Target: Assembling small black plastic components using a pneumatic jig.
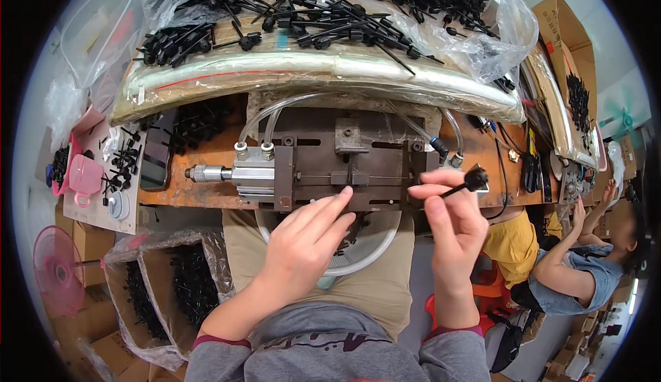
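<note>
A dark metal press fixture (310, 134) stands at the table's front edge, with a silver air cylinder (253, 177) on its left side. In its middle sits a small black part (350, 173), upright in a holding block. My left hand (303, 241) reaches to it with fingers stretched out, the index fingertip at the part's near end. To the right of the fixture, my right hand (454, 227) pinches a black plastic rod with a knobbed head (475, 177) between thumb and fingers. The head points up and right.
A heap of black rods (344, 20) lies on a plastic-wrapped cardboard ledge (323, 79) behind the fixture. Clear air hoses (296, 101) arch over it. A white mesh basket (385, 248) rests at my lap. Boxes of black parts (189, 285) stand left; a co-worker (571, 272) sits right.
</note>
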Demonstrator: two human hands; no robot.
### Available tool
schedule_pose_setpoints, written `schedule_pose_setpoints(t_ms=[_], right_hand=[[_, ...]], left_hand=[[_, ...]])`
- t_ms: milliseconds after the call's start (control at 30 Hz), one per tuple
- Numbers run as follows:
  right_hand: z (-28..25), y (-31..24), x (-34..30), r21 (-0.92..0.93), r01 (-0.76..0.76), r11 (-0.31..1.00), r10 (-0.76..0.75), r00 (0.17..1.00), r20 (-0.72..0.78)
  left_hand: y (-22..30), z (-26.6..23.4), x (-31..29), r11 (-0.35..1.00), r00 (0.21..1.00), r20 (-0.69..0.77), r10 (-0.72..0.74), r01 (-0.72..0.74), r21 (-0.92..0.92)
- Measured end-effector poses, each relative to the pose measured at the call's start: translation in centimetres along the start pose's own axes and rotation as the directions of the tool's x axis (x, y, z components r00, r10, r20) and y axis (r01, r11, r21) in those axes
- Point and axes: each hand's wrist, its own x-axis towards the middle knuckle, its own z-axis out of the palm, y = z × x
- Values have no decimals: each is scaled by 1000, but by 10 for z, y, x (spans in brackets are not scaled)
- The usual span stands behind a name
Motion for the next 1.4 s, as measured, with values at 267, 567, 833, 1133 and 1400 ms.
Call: schedule_pose_setpoints(t_ms=[267, 567, 833, 1133, 1400], right_hand=[[-11, 0, -14, 326, -104, 940, 118, 993, -26], [-6, 7, -28, 488, -41, 872, 66, 997, -36], [7, 7, -24, -347, 322, 881, -227, 930, 288], [29, 24, -29, -525, 448, 724, -190, 861, 472], [45, 24, -23, -618, 473, 628, -170, 858, 484]], left_hand=[[4, 9, 11, 977, 995, 99, 7, -28, 213], [5, 7, 11, 976, 989, 140, -48, 16, 219], [2, 7, 11, 984, 990, 130, -49, 26, 176], [4, -30, -3, 989, 909, 408, 81, -24, -143], [2, -65, 25, 993, 992, 53, -114, 116, -29]])
